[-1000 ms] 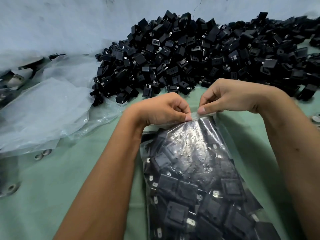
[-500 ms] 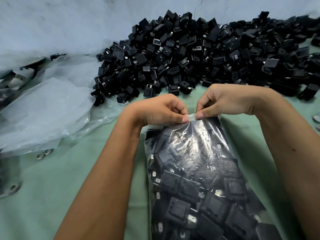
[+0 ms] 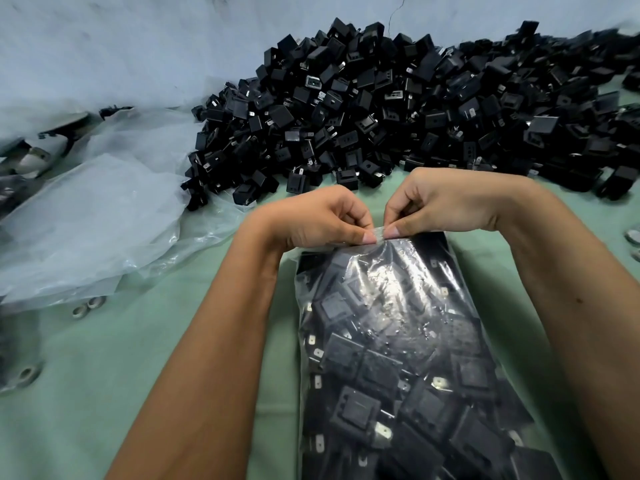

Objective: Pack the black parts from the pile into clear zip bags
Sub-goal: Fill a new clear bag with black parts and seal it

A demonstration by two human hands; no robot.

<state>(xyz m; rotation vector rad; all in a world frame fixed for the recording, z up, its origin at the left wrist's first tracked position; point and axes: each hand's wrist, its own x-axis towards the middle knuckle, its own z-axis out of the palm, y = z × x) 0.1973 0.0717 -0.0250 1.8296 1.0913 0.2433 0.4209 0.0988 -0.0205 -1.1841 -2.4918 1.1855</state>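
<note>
Seen from above, two bare forearms reach forward over a green table (image 3: 104, 358). A clear bag (image 3: 398, 341) filled with black parts lies flat between the arms, its top edge pointing away from the viewer. The left hand (image 3: 315, 220) and the right hand (image 3: 446, 202) meet at that top edge, thumbs almost touching, each pinching the bag's strip between thumb and curled fingers. Behind the hands, a large pile of black parts (image 3: 398, 109) stretches across the table against a pale wall (image 3: 138, 46). To the left lies a heap of empty clear bags (image 3: 86, 220), with small metal rings (image 3: 86, 306) beside it.
</note>
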